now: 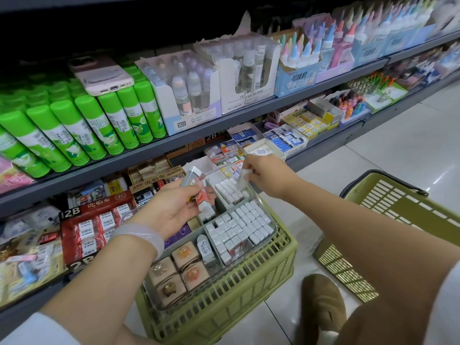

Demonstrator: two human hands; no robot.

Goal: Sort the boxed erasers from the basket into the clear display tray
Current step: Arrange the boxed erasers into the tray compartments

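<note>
Erasers (pixel 199 192) fill my left hand (pixel 174 207); right hand (pixel 263 175) pinches one over the tray (pixel 271 220); I could drop some.

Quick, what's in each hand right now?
Left hand: holding a few boxed erasers.
Right hand: pinching one small eraser box over the clear tray.

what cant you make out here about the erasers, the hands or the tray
Head view only:
- What the right hand pinches: blurred and mostly covered by its fingers.
- Print on the boxed erasers held by the left hand: too small.
- Floor of the green crate: hidden by the clear display tray on it.
</note>
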